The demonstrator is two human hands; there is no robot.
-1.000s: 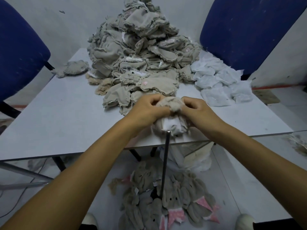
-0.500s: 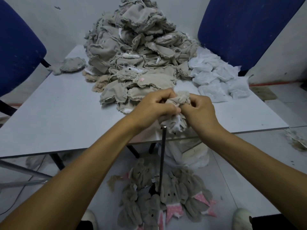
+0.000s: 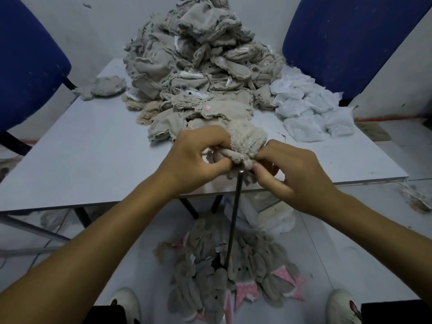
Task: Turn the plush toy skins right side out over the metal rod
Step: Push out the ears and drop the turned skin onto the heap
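Where the grey table [image 3: 77, 160] fills the middle of the view, you see a tall heap of beige skins [image 3: 194, 59] piled at its far side, with a smaller batch of white skins [image 3: 311, 108] just to the right of the heap. Two blue chairs [image 3: 28, 64] stand at the far left and far right corners. On the floor below the near table edge lies a pile of finished plush toys [image 3: 224, 281], grey with pink spotted parts. The metal rod [image 3: 233, 218] rises from that pile up to the near table edge, tilted slightly to the right. The plush toy skin [image 3: 247, 141] sits over the rod tip, its fluffy side showing on the upper part. Your left hand [image 3: 194, 160] pinches the skin's lower rolled edge from the left. Your right hand [image 3: 297, 176] grips the skin's edge from the right, fingers curled round the fabric.
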